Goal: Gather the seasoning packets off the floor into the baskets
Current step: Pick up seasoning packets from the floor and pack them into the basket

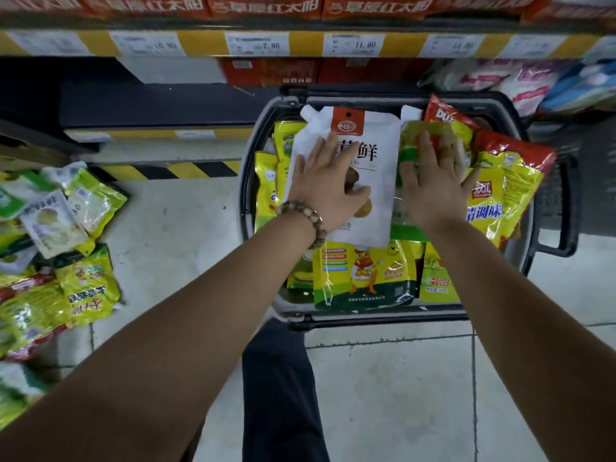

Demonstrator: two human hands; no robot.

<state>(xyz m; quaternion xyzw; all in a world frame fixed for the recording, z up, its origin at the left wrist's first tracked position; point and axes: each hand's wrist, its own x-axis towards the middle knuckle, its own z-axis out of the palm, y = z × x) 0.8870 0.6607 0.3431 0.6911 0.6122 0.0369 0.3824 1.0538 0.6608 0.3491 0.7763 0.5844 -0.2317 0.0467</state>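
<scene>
A grey shopping basket stands on the floor below the shelf, heaped with seasoning packets. On top lies a white spouted pouch; my left hand, with a bead bracelet at the wrist, rests flat on it, fingers spread. My right hand lies flat with fingers apart on a green and yellow packet beside the pouch. Red and yellow packets hang over the basket's right side. A yellow chicken-print packet lies at its near end. Several more packets lie in a pile on the floor at the left.
A shelf with yellow price strips and red boxes runs across the top. A second dark basket stands right of the grey one. Bagged goods sit at the upper right. A yellow-black hazard stripe marks the shelf base. My dark trouser leg is below.
</scene>
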